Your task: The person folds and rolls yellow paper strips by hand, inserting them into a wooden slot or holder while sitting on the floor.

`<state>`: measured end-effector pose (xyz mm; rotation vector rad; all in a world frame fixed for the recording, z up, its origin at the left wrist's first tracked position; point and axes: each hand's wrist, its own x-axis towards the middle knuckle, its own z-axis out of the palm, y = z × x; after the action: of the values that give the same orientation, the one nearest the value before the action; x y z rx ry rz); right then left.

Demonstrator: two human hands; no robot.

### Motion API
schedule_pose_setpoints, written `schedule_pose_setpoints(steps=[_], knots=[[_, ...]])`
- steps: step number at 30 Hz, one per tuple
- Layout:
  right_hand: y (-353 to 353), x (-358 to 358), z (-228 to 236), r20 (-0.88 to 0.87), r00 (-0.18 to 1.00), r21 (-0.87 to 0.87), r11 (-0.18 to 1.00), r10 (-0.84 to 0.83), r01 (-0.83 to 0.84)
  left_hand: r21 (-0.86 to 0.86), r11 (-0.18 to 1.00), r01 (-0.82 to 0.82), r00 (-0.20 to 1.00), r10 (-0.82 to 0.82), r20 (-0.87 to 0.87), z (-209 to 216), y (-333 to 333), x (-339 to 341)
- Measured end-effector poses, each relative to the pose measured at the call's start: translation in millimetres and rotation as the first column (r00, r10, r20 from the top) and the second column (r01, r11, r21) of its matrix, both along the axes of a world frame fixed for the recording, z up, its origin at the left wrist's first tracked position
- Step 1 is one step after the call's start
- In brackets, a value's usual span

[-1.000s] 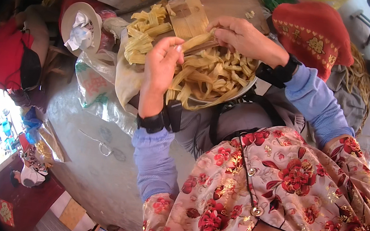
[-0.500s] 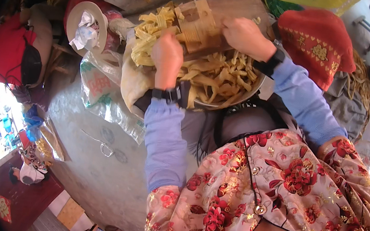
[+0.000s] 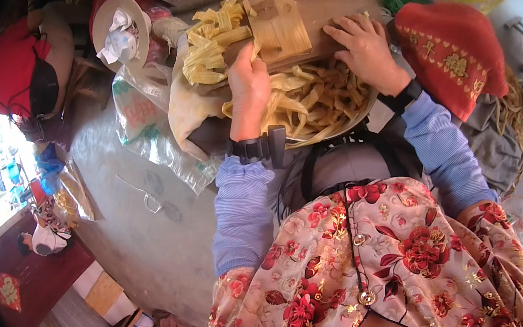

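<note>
Pale yellow strips (image 3: 316, 97), blue striped sleeves (image 3: 242, 208), red floral apron (image 3: 394, 274), red embroidered cloth (image 3: 453, 53).

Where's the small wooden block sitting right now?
In the head view the wooden block lies top centre on the wooden board, just above the metal bowl of pale strips, between the left hand and the right hand.
</note>
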<state>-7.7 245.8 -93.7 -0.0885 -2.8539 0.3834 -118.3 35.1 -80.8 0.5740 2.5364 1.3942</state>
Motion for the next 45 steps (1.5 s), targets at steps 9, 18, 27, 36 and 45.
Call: schedule_pose_setpoints(steps=[9,18,27,36,45], knots=[[47.3,-6.8,-6.0,-0.003,0.996,0.141,0.986,0.090,-0.089,0.114,0.994,0.001,0.990,-0.017,0.140,1.2,5.6,39.5],[-55.4,10.1,69.8,-0.357,0.891,-0.291,0.873,0.280,-0.391,0.313,0.919,0.239,0.852,-0.354,0.386,30.7,2.5,83.7],[-25.6,48.7,125.0,0.057,0.997,-0.642,0.767,0.055,-0.006,0.293,0.788,0.541,0.755,-0.609,0.245,124.5,-11.9,89.7],[-43.9,92.7,216.5,-0.062,0.906,-0.899,0.370,0.418,-0.232,-0.048,0.603,0.797,0.567,-0.773,-0.284,254.8,-26.1,84.1],[-46.0,24.8,114.2,0.181,0.979,-0.975,0.116,-0.096,0.192,0.710,0.704,-0.007,0.617,-0.555,0.557,89.7,31.0,78.1]])
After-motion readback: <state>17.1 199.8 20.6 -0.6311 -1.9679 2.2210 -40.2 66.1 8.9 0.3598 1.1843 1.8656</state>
